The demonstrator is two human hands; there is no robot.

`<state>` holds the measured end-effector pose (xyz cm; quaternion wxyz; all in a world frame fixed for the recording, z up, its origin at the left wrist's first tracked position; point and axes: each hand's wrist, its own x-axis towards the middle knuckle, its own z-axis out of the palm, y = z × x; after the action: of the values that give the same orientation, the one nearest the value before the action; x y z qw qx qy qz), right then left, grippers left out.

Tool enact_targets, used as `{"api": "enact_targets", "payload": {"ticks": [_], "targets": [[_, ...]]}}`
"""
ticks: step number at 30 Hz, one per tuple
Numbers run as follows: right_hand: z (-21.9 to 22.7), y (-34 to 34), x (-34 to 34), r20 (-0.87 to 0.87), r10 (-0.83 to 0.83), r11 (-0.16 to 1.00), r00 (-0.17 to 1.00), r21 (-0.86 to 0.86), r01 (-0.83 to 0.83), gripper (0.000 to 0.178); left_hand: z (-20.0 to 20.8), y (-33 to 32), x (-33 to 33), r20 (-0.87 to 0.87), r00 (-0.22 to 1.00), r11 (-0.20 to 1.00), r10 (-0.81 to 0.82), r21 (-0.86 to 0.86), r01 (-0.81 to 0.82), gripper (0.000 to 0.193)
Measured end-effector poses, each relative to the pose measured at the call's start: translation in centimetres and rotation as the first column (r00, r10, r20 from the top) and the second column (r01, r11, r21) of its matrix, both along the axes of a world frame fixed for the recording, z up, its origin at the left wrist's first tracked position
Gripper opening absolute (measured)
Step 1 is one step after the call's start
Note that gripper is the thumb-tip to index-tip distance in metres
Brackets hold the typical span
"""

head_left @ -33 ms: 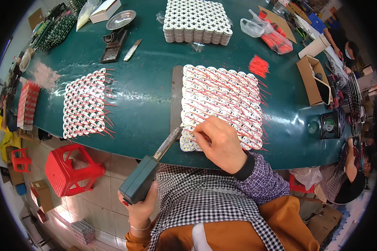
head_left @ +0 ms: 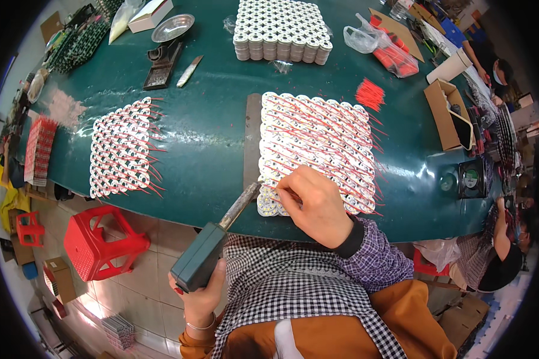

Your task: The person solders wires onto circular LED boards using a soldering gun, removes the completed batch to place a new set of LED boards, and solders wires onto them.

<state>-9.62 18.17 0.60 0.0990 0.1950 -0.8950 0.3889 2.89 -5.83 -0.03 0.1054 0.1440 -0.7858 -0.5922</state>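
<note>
My left hand [head_left: 200, 293] is wrapped round the dark green body of a soldering iron [head_left: 200, 254]. Its metal tip points up and right, ending at the lower left edge of a panel of round white LED boards [head_left: 317, 149]. Slanting red wires cover most of this panel, and their loose ends stick out on the right. Over the panel's lower left part, my right hand [head_left: 314, 203] pinches a red wire close to the iron's tip; the fingertips partly hide it. A flat dark bar [head_left: 253, 137] lies along the panel's left side.
A second wired panel [head_left: 121, 149] lies to the left. Stacked round boards [head_left: 281, 33] stand at the back. Loose red wires [head_left: 370, 94], a knife [head_left: 190, 72], a stand with a metal dish [head_left: 172, 29] and an open carton [head_left: 446, 113] are on the table. A red stool [head_left: 105, 242] stands below left.
</note>
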Motion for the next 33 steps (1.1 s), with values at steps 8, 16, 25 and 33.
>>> {"api": "enact_targets", "payload": {"ticks": [8, 16, 25, 33], "targets": [[0.0, -0.2, -0.1, -0.046, 0.006, 1.000, 0.999, 0.014, -0.006, 0.011, -0.3, -0.1, 0.0, -0.026, 0.999, 0.994, -0.039, -0.104, 0.036, 0.028], [0.0, -0.1, -0.2, -0.058, 0.003, 1.000, 0.998, 0.007, -0.002, 0.011, 0.8, 0.1, -0.2, 0.038, 0.999, 1.000, -0.026, -0.005, 0.026, 0.028], [0.0, 0.0, -0.1, -0.025, 0.003, 0.999, 1.000, 0.052, -0.001, 0.008, -1.7, -1.2, 1.2, -0.119, 0.993, 1.000, -0.022, -0.021, 0.020, 0.031], [1.0, -0.4, 1.0, -0.067, -0.010, 0.995, 0.998, -0.097, 0.004, 0.009, -1.1, -1.0, 1.9, -0.142, 0.989, 1.000, 0.030, -0.001, -0.030, 0.033]]}}
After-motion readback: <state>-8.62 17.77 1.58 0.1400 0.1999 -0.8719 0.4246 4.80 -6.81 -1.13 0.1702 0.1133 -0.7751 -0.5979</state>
